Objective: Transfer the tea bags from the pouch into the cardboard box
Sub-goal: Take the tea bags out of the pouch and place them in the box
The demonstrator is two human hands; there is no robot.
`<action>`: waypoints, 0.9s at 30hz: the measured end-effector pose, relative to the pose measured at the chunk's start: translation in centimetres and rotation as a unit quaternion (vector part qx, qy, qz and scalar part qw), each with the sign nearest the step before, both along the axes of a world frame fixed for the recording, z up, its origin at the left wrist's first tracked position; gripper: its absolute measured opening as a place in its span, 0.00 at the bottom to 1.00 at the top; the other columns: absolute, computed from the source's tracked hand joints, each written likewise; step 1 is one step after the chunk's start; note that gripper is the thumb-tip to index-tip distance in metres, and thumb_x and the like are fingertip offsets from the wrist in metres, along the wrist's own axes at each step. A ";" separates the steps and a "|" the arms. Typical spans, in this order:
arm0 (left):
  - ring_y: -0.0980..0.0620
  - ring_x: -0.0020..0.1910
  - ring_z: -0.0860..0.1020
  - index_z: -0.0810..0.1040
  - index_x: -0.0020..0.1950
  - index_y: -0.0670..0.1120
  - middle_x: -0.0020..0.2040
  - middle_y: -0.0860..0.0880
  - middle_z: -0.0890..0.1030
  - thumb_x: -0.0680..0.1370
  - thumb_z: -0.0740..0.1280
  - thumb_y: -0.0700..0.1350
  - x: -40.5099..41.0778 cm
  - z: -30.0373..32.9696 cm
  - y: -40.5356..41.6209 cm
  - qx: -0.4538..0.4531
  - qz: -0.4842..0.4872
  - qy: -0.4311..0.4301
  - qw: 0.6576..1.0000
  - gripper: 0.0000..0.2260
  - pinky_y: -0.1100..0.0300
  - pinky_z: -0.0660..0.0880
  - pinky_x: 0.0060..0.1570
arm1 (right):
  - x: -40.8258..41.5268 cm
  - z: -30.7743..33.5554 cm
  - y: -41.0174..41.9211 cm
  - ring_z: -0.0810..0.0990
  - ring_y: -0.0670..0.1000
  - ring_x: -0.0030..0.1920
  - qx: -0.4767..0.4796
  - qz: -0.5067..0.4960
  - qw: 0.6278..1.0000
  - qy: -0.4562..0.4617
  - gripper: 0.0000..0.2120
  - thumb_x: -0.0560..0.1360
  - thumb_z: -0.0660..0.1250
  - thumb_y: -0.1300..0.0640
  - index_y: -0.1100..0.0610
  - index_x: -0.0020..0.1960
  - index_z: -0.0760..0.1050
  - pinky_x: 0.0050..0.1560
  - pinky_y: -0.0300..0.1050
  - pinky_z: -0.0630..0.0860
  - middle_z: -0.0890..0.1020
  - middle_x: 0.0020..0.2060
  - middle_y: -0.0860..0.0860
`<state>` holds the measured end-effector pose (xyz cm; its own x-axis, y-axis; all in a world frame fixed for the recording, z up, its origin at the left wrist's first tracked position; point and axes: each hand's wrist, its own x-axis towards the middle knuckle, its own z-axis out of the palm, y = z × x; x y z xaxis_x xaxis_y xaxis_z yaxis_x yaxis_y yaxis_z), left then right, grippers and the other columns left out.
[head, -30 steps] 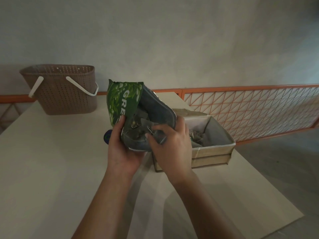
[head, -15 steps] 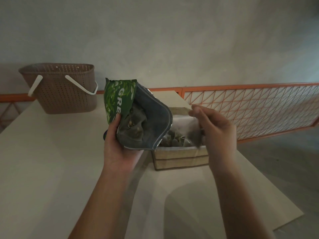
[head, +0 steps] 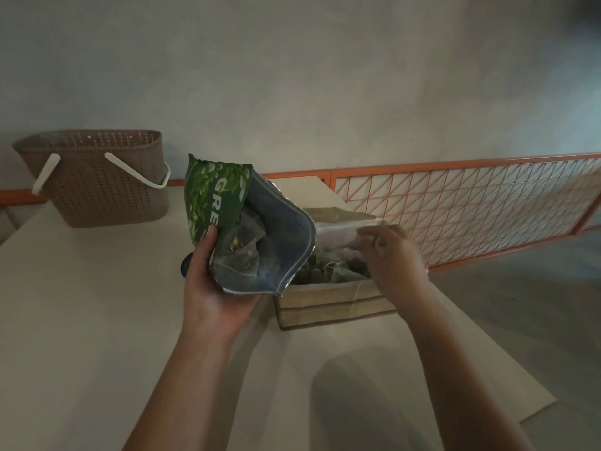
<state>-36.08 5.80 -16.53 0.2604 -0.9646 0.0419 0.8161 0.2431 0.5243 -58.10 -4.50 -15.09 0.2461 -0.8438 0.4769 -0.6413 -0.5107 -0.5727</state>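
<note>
Over the cardboard box (head: 328, 304): right hand (head: 395, 260), fingers loosely curled, contents indiscernible.
Left of box, left hand (head: 213, 288) gripping open pouch (head: 240, 222); tea bags (head: 331, 270) inside box, partly hidden.

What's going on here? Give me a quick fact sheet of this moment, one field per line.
Left hand: holds the green pouch tilted, its mouth open
Pouch contents: tea bags visible inside
Right hand: over the cardboard box, fingers curled; whether it holds a bag is unclear
Box contents: a heap of tea bags
Table: carries the box and a brown perforated basket at the far left
Background: orange mesh railing, grey wall
</note>
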 end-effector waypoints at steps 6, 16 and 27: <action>0.43 0.73 0.73 0.78 0.70 0.48 0.76 0.45 0.73 0.80 0.61 0.57 -0.1 0.0 -0.1 -0.005 -0.005 -0.001 1.000 0.22 0.44 0.72 0.70 | 1.8 -0.3 1.6 0.76 0.46 0.58 0.065 0.066 0.973 0.212 0.28 0.80 0.47 0.36 0.48 0.51 0.83 0.66 0.51 0.66 0.81 0.55 0.42; 0.43 0.74 0.73 0.73 0.76 0.48 0.76 0.45 0.74 0.80 0.62 0.56 -0.5 0.5 0.1 0.004 -0.004 0.028 1.000 0.25 0.45 0.69 0.73 | 2.7 2.0 4.0 0.71 0.51 0.61 -0.014 -0.005 1.000 -0.011 0.12 0.81 0.58 0.48 0.51 0.56 0.77 0.62 0.51 0.71 0.75 0.59 0.48; 0.45 0.71 0.76 0.76 0.74 0.47 0.72 0.45 0.78 0.75 0.64 0.56 -0.6 1.4 1.1 0.033 0.015 0.023 0.999 0.29 0.50 0.69 0.70 | 11.6 4.3 7.3 0.72 0.54 0.59 -0.106 0.142 0.955 0.240 0.16 0.80 0.60 0.47 0.52 0.60 0.79 0.62 0.50 0.68 0.76 0.58 0.52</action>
